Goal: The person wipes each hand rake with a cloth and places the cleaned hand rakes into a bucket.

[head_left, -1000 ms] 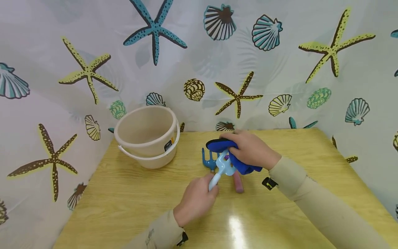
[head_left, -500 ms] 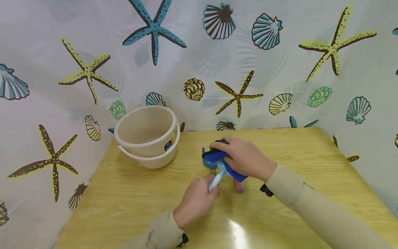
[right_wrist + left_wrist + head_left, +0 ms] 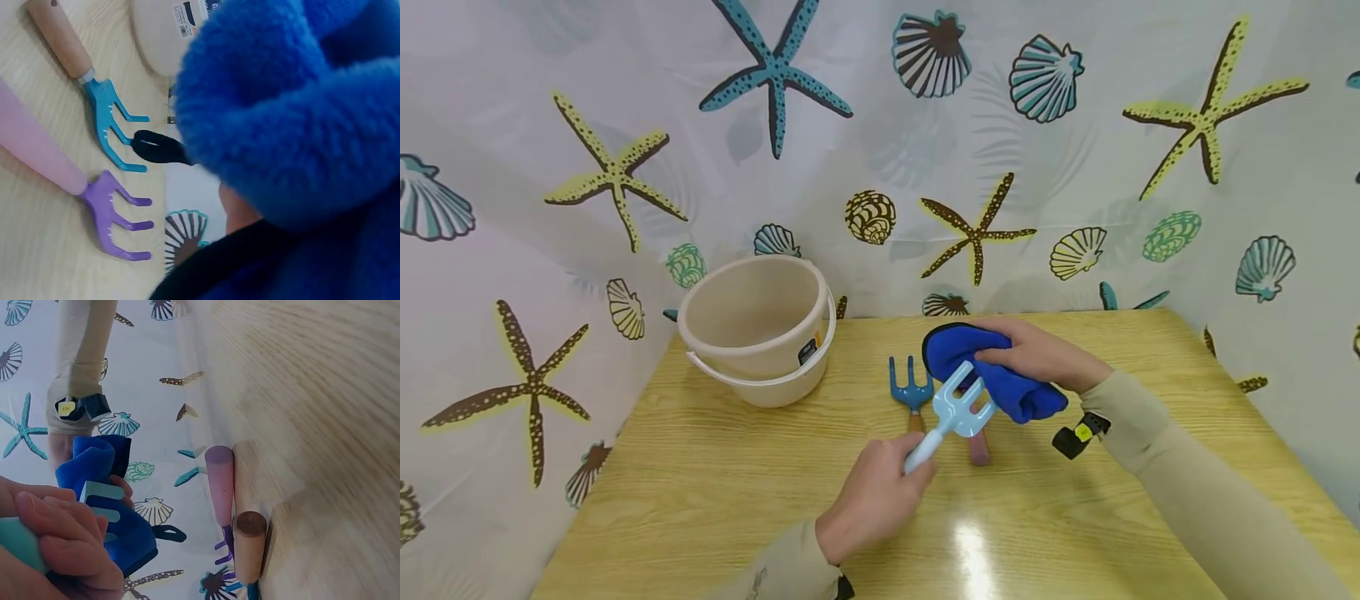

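Observation:
My left hand point(image 3: 880, 492) grips the handle of a light blue hand rake point(image 3: 953, 414), its prongs pointing up and to the right. In my right hand point(image 3: 1037, 354) is a bunched blue cloth point(image 3: 973, 346) with dark edging, right behind the prongs in the head view. Below them on the table lie a darker blue hand rake point(image 3: 912, 392) with a wooden handle and a purple hand rake point(image 3: 109, 215) with a pink handle point(image 3: 978, 447). Cloth and the held rake partly hide the purple one in the head view. Fluffy cloth point(image 3: 262, 125) fills much of the right wrist view.
A beige bucket point(image 3: 752, 362) with a white handle stands at the back left of the wooden table point(image 3: 737, 492). Behind the table hangs a curtain point(image 3: 880, 142) printed with starfish and shells.
Half a second ago the cloth covered the light blue rake's head. My right hand has drawn it off to the right, and the prongs show. The left hand keeps its grip, nearly in place.

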Tool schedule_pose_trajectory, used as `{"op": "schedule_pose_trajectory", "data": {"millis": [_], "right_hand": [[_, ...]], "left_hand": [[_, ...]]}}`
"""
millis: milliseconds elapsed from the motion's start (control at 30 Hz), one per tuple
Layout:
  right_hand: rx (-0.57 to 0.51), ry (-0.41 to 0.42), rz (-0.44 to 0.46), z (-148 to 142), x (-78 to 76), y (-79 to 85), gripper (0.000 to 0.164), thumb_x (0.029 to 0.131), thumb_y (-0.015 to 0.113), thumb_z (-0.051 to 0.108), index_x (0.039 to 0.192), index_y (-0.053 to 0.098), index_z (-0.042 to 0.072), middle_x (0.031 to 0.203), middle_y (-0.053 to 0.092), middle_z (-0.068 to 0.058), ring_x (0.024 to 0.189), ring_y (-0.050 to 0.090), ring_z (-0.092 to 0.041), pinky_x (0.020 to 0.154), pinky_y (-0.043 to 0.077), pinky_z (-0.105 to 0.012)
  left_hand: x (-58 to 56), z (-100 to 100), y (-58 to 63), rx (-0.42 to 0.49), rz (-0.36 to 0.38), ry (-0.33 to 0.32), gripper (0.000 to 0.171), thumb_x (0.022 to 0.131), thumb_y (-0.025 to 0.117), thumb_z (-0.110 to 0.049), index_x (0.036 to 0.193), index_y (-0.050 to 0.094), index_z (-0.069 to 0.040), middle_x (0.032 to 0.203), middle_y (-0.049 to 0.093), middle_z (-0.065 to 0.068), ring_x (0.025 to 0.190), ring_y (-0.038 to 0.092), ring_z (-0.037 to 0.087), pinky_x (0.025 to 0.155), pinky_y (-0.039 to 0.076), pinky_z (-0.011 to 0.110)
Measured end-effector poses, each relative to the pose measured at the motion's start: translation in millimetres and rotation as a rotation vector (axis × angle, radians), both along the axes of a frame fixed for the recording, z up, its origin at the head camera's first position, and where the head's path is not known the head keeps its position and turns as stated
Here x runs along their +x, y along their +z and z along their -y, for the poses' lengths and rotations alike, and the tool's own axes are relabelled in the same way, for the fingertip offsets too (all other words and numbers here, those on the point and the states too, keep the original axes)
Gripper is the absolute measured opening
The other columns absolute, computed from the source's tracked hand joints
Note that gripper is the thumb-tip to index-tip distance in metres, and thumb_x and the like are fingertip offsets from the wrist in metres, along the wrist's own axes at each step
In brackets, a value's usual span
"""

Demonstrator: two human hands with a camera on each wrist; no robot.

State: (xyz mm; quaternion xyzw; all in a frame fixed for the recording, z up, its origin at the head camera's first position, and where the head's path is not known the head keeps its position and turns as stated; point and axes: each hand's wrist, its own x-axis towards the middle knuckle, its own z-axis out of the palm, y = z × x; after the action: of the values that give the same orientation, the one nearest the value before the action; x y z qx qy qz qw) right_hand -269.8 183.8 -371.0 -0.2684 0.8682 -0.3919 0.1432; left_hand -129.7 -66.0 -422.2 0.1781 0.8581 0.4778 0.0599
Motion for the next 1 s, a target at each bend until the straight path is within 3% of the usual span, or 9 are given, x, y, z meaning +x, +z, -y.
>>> {"op": "schedule_pose_trajectory", "data": {"millis": [300, 467, 567, 700, 833, 1000], "right_hand": [[-0.081, -0.060, 0.093, -13, 10.1, -8.2, 0.065, 0.094, 0.058, 0.036, 0.148, 0.029, 0.012, 0.146, 0.036, -0.013, 0.128, 0.033, -0.025, 0.105, 0.028, -0.057], [-0.064, -0.054, 0.065, -23, 20.9, -6.1, 0.066, 0.094, 0.059, 0.035, 0.148, 0.031, 0.011, 0.141, 0.042, -0.016, 0.114, 0.049, -0.023, 0.097, 0.040, -0.055], [-0.041, -0.079, 0.017, -25, 28.5, -1.4, 0.064, 0.094, 0.059, 0.034, 0.148, 0.032, 0.013, 0.136, 0.047, -0.018, 0.096, 0.060, -0.020, 0.083, 0.051, -0.047], [-0.057, -0.125, -0.133, -22, 39.8, 7.7, 0.057, 0.094, 0.059, 0.030, 0.146, 0.037, 0.019, 0.128, 0.053, -0.017, 0.080, 0.063, -0.018, 0.065, 0.055, -0.039], [-0.134, -0.197, -0.316, -17, 49.1, 17.2, 0.050, 0.094, 0.060, 0.021, 0.141, 0.044, 0.024, 0.121, 0.059, -0.014, 0.078, 0.063, -0.017, 0.062, 0.054, -0.041], [-0.139, -0.124, -0.319, -12, 51.6, 17.4, 0.049, 0.094, 0.061, 0.017, 0.140, 0.045, 0.023, 0.122, 0.059, -0.009, 0.082, 0.062, -0.013, 0.066, 0.054, -0.041]], "left_hand": [[-2.4, 1, -3.1, 0.122, 0.053, 0.018, 0.013, 0.093, 0.059, -0.020, 0.085, 0.065, -0.011, 0.052, 0.039, -0.005, 0.037, 0.032, 0.005, 0.032, 0.026, 0.018], [-1.6, 0, -5.1, 0.086, 0.023, 0.003, 0.009, 0.093, 0.060, -0.020, 0.085, 0.064, -0.016, 0.052, 0.041, -0.006, 0.036, 0.033, 0.004, 0.032, 0.027, 0.017], [-1.7, 0, -5.3, 0.036, -0.014, -0.011, 0.007, 0.093, 0.060, -0.021, 0.088, 0.063, -0.018, 0.052, 0.041, -0.006, 0.035, 0.033, 0.002, 0.032, 0.027, 0.016], [-1.8, -1, -4.3, -0.001, -0.046, -0.022, 0.005, 0.094, 0.058, -0.022, 0.092, 0.062, -0.019, 0.050, 0.040, -0.007, 0.034, 0.031, 0.001, 0.030, 0.025, 0.015], [-2.9, 0, -3.8, 0.035, -0.035, -0.029, 0.007, 0.095, 0.057, -0.021, 0.090, 0.061, -0.018, 0.050, 0.038, -0.007, 0.034, 0.031, 0.001, 0.030, 0.025, 0.015], [-2.7, 3, -4.8, 0.113, -0.009, -0.045, 0.013, 0.095, 0.057, -0.021, 0.083, 0.059, -0.018, 0.053, 0.039, -0.005, 0.036, 0.031, 0.002, 0.032, 0.027, 0.016]]}}
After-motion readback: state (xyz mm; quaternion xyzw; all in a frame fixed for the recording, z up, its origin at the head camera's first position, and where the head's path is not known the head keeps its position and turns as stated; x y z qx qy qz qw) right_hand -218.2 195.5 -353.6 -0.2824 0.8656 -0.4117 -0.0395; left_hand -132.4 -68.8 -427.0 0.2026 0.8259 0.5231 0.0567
